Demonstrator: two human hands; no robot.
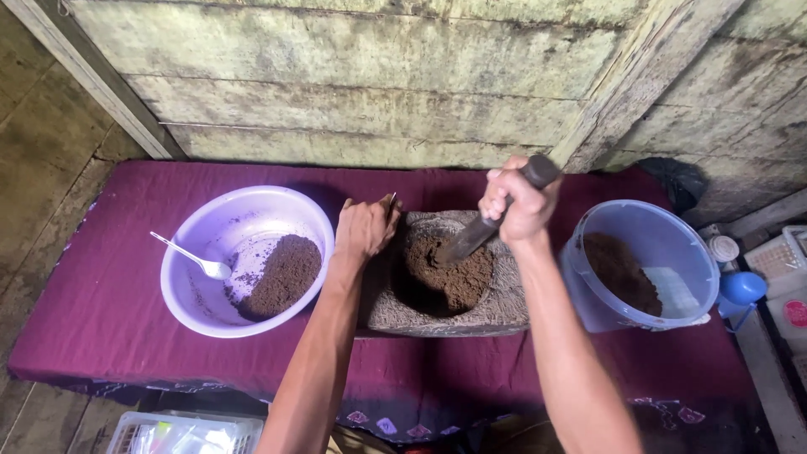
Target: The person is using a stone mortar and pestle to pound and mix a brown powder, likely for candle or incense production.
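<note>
Nearest the camera, at the bottom left, a white plastic crate [181, 433] with pale packets inside sits below the front edge of the table [101, 319], which is covered in a dark maroon cloth with a patterned hem. Both bare forearms reach up from the bottom edge over this cloth.

In the middle stands a grey stone mortar [445, 290] holding a heap of dark brown ground powder [450, 269]. The left hand [366, 227] rests on the mortar's left rim, fingers curled over the edge and gripping it. The right hand [517, 202] is above the mortar's right side, its fingers wrapped tightly around the dark stone pestle [487, 223], which slants down to the left with its tip in the powder.

Left of the mortar, a lavender plastic basin [202, 315] holds a mound of the same brown powder on its right side and a white spoon [189, 256] leaning inside. To the right, a blue plastic bucket [672, 235] holds more brown powder. Beyond it lie a small blue scoop [741, 290] and white containers [777, 256].

Behind the table rises a weathered plank wall [378, 84].
</note>
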